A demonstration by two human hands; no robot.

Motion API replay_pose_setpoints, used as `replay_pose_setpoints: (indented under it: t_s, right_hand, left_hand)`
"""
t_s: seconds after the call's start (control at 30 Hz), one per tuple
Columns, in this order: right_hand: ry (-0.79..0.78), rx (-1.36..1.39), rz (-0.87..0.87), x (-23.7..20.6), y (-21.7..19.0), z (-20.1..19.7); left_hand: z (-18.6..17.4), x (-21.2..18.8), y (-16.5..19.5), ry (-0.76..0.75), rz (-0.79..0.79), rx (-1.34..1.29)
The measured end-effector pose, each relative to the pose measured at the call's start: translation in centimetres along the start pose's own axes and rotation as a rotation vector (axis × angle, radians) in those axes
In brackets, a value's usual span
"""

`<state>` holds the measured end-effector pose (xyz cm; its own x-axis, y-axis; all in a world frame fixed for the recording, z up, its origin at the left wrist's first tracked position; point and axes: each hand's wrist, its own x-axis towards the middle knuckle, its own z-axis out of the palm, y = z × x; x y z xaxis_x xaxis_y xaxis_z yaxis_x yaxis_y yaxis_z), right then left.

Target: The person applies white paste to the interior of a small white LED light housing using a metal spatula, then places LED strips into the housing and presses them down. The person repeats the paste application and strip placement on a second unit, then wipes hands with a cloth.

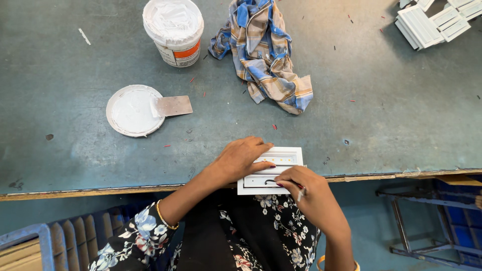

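While the left hand (240, 159) lies flat and open on a white rectangular light panel (281, 159) at the near edge of the table (351, 125), the right hand (300, 184) is closed around a small thin tool at its lower slot. Fitting work seems under way; steady pressure is needed. One paste bucket (173, 31), one lid (131, 111), one scraper (173, 106), one checked cloth (265, 50), several stacked panels (432, 22).

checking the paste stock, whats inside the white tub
The tub is open and looks nearly full of white paste, lumpy on top. How deep it goes is hidden by the walls. Its lid lies apart with a scraper on it.
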<state>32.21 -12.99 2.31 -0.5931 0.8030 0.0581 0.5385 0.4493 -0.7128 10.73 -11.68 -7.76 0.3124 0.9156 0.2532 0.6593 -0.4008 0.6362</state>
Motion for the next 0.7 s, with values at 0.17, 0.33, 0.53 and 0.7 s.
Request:
replay_pose_setpoints:
  t_s: [0.17, 0.33, 0.53, 0.7]
  right_hand:
    - [-0.146, -0.108, 0.119, 1.9, -1.3, -0.8]
    - [-0.222, -0.162, 0.061, 2.5, -1.6, -1.8]
    - [-0.154, -0.114, 0.114, 2.4, -1.5, -1.2]
    - [-0.131, -0.089, 0.063, 2.6, -1.5, -1.1]
  left_hand:
    - [-0.2, 0.6, -0.4, -0.019, 0.048, -0.022]
    - [0.0, 0.2, 0.1, -0.089, -0.01, 0.043]
    - [-1.1, -2.2, 0.7, -0.121, 0.077, 0.049]
    - [-2.1, -3.0, 2.6, -0.202, 0.027, 0.197]
